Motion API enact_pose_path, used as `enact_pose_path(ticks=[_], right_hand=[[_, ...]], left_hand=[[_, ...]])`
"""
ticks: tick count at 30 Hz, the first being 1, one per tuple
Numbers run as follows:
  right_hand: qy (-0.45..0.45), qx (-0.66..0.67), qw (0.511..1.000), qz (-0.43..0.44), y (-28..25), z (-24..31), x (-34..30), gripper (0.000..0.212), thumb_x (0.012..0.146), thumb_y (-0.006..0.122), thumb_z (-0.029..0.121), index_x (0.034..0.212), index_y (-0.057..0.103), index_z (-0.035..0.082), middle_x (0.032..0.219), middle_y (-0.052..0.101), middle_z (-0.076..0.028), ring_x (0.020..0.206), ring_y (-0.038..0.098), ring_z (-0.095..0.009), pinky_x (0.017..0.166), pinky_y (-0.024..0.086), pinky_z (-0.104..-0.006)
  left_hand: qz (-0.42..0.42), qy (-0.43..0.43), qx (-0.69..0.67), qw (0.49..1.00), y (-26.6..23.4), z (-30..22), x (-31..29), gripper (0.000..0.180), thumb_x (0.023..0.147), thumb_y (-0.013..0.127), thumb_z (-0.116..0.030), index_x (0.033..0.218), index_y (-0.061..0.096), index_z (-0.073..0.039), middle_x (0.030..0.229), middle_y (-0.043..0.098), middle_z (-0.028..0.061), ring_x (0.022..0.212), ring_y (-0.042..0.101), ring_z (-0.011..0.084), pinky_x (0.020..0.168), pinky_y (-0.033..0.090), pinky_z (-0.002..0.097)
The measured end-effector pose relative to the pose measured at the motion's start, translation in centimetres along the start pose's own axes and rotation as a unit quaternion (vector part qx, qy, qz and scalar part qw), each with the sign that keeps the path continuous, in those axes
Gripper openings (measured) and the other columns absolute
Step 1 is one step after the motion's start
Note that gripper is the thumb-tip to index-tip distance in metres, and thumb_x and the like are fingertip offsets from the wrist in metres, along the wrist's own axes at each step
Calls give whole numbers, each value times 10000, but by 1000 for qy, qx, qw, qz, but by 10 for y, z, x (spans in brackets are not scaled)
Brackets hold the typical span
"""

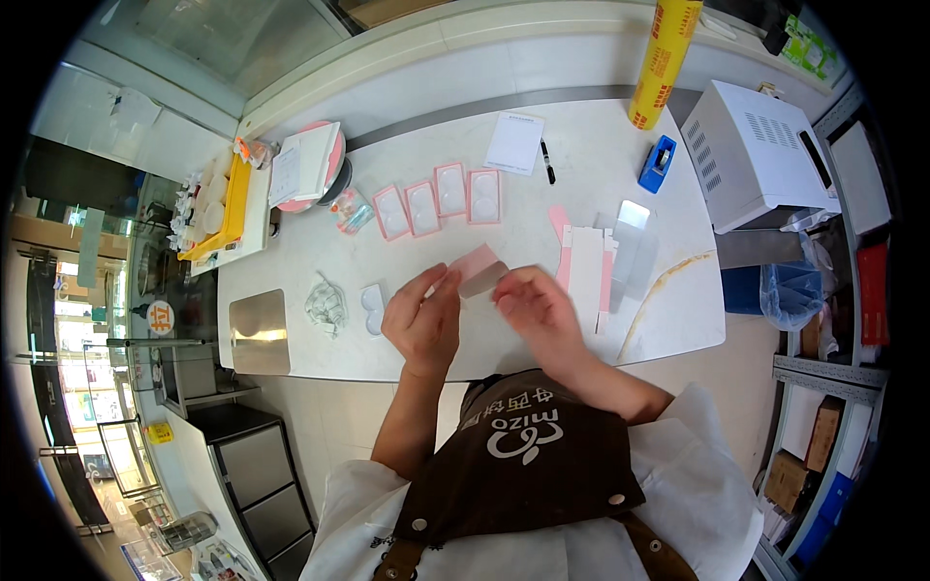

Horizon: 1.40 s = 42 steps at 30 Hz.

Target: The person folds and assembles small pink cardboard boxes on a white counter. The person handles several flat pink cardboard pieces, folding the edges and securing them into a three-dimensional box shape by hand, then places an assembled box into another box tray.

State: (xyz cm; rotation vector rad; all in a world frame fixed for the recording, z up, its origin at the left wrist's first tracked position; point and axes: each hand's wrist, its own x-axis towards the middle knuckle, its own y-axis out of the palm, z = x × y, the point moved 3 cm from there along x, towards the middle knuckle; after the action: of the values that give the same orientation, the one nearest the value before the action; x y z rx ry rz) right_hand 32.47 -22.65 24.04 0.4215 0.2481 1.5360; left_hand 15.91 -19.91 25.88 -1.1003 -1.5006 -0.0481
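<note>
Head view: pink card [477,268] pinched between left hand [423,320] and right hand [536,302] grips.

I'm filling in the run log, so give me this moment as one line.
left hand: holds pink card box | right hand: holds same box | nearby: four pink window boxes in a row, flat pink blanks | surface: white table

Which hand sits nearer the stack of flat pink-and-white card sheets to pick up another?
Right hand: the pink-and-white card sheets lie just beside it, while the left hand sits farther off.
</note>
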Motion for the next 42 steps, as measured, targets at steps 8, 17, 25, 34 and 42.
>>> enact_pose_path(ticks=[8,17,25,34,42], right_hand=[[204,213,955,36,-1,-18,1,189,1037,561,152,1165,625,29,1047,666,-28,1042,600,-125,933,466,-296],[176,213,949,153,-8,-19,-1,271,1071,528,181,1245,609,-10,1079,698,-100,1022,655,-175,945,497,-327],[183,57,976,106,-27,-25,9,214,1011,611,118,1168,676,-12,1024,742,-60,1008,667,-137,933,503,-307],[29,-232,965,118,-19,-22,-21,171,1021,604,128,1145,669,31,1108,675,-52,961,628,-147,802,491,-290],[131,-89,987,-27,-68,-60,-11,519,1068,470,171,1546,319,37,1207,635,-100,956,610,-155,830,511,-311]], left_hand=[[62,-25,-127,990,3,-30,-18,318,730,793,-15,1044,754,-48,1128,710,127,971,688,286,808,570,366],[52,-27,-132,990,5,-28,-19,487,691,851,-52,1164,732,-41,1158,700,91,994,690,282,803,575,367],[106,-34,-54,992,8,-32,-13,489,710,838,-36,1183,714,-48,1139,700,84,955,702,269,803,588,352],[95,-503,-332,792,25,13,-53,291,961,732,-120,1194,603,-3,1116,678,78,891,699,170,759,593,307],[212,-462,-437,742,28,2,-98,300,967,709,-89,1181,517,-4,1154,638,93,977,669,174,821,575,336]])
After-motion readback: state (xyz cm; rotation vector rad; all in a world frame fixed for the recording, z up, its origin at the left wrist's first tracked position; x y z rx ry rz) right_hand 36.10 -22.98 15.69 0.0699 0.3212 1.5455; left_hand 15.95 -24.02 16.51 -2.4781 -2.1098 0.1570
